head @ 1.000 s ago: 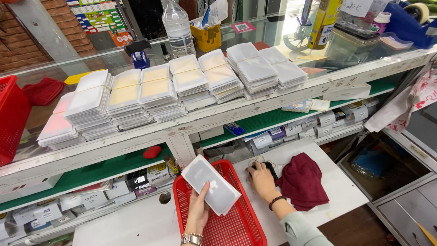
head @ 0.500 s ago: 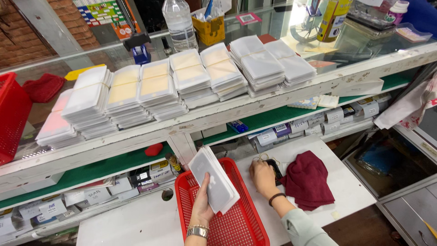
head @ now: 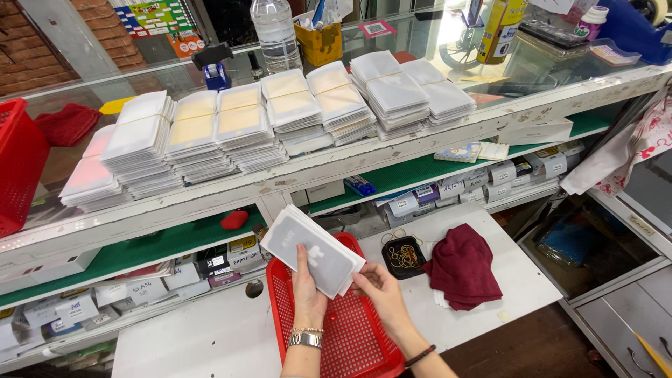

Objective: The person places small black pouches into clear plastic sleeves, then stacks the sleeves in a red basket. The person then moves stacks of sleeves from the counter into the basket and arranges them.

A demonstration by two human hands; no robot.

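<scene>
Over red basket [head: 318, 329]: packet stack [head: 313, 249] between left hand [head: 308, 294], right hand [head: 379, 292].

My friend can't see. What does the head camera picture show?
Two hands hold a stack of flat white packets above a red basket, the left hand gripping from below and the right hand at its edge. Nearby lie a dark red cloth and banded packet stacks on a glass counter.
</scene>
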